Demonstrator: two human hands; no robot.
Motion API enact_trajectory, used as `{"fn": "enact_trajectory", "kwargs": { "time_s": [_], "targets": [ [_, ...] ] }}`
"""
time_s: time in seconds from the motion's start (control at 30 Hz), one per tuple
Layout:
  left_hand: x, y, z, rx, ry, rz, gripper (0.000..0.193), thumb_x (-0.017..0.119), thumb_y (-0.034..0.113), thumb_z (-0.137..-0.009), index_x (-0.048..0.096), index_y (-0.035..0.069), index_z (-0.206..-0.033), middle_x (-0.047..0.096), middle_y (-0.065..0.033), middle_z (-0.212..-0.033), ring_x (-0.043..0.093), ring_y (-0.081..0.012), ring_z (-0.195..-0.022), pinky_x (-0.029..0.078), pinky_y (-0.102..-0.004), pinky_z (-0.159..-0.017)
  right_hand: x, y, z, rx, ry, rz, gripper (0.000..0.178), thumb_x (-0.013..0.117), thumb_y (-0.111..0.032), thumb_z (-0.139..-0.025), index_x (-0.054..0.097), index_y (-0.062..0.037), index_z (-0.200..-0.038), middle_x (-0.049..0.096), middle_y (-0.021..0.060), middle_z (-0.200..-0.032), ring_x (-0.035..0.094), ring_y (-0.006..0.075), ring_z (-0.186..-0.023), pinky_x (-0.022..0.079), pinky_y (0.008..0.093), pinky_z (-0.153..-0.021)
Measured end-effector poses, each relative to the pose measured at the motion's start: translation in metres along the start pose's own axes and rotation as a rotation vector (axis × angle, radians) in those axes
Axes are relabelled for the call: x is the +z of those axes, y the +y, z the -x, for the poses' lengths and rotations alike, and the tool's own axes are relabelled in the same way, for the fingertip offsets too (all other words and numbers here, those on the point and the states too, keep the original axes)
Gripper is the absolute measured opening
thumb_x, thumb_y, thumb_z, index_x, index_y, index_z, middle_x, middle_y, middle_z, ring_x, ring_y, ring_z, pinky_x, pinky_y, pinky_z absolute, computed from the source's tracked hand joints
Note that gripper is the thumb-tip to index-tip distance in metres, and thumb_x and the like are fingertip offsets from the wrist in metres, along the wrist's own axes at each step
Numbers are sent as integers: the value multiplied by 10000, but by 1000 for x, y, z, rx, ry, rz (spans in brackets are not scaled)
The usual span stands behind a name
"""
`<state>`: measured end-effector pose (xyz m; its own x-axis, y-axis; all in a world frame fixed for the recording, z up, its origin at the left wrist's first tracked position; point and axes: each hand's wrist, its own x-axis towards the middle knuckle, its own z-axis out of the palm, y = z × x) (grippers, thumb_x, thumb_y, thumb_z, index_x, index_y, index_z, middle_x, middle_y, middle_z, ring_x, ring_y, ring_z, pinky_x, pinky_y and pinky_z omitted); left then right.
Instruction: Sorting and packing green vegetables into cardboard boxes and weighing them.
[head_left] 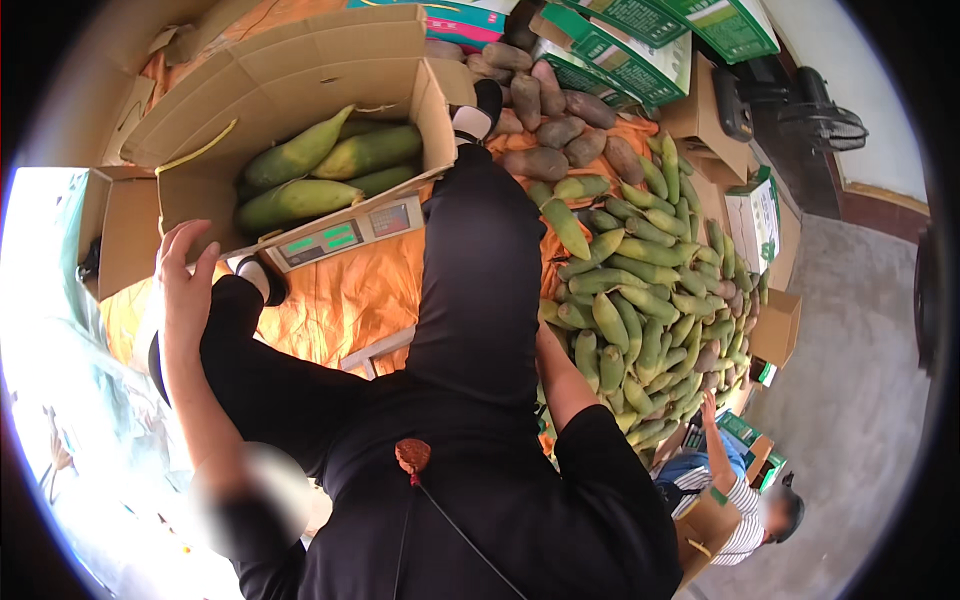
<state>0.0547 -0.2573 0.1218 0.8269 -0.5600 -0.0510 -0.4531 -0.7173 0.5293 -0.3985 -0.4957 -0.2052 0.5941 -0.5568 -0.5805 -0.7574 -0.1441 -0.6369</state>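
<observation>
My left hand [183, 285] is by the near left corner of an open cardboard box [290, 85], fingers apart and holding nothing I can see. I cannot tell whether its fingertips touch the cardboard. Inside the box lie several large green radishes [305, 150]. Directly below its near side is a digital scale [335, 238] with lit green displays. My right forearm [562, 375] reaches down beside my right thigh, next to a big heap of green radishes [650, 290]. That hand is hidden behind my leg, so its fingers do not show.
Purplish-brown root vegetables [540, 100] lie beyond the heap on an orange sheet [340, 295]. Green-and-white cartons [640, 60] stand at the back right, near a black fan [825, 125]. At lower right, another person [735, 515] in a striped top reaches toward the heap.
</observation>
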Motion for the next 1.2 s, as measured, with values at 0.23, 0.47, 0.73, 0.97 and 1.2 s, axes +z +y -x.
{"fn": "enact_trajectory", "kwargs": {
  "time_s": [0.23, 0.47, 0.73, 0.97, 1.2],
  "targets": [
    [23, 7, -20, 83, -71, 41, 288, 601, 68, -860, 609, 18, -1143, 578, -117, -1193, 537, -259, -1146, 402, -354, -992, -26, 75, 5, 77, 298, -410, 160, 623, -118, -859, 616, -21, -986, 656, 144, -808, 659, 229, -696, 504, 325, -610],
    [5, 3, -7, 1, -40, -14, 279, 596, 54, -852, 613, 10, -1127, 577, -118, -1191, 536, -258, -1145, 404, -352, -990, -95, -55, -16, 421, 289, -652, 51, 590, -78, -876, 598, -28, -876, 620, 62, -759, 595, 174, -561, 463, 275, -489],
    [12, 7, -11, 46, 55, -19, 288, 640, 31, -788, 640, 25, -1076, 608, -125, -1140, 557, -290, -1096, 440, -357, -934, -137, -47, -122, 369, 401, -1590, 242, 525, -136, -964, 460, 39, -1118, 608, 178, -929, 639, 293, -821, 588, 351, -699],
    [13, 14, -13, -46, 21, -23, 301, 621, 55, -824, 636, 49, -1125, 577, -87, -1220, 550, -227, -1115, 469, -313, -841, -162, -34, -157, 411, 215, -1741, 313, 521, -153, -970, 433, 35, -1205, 551, 191, -1160, 604, 306, -943, 547, 404, -809],
    [9, 15, -11, -26, 32, -19, 302, 623, 63, -825, 635, 52, -1127, 576, -89, -1217, 548, -231, -1110, 476, -313, -801, -175, -54, -118, 623, 539, -1085, 222, 550, -213, -962, 585, -31, -1084, 590, 5, -919, 409, 97, -578, 388, 245, -576]
  ]
}}
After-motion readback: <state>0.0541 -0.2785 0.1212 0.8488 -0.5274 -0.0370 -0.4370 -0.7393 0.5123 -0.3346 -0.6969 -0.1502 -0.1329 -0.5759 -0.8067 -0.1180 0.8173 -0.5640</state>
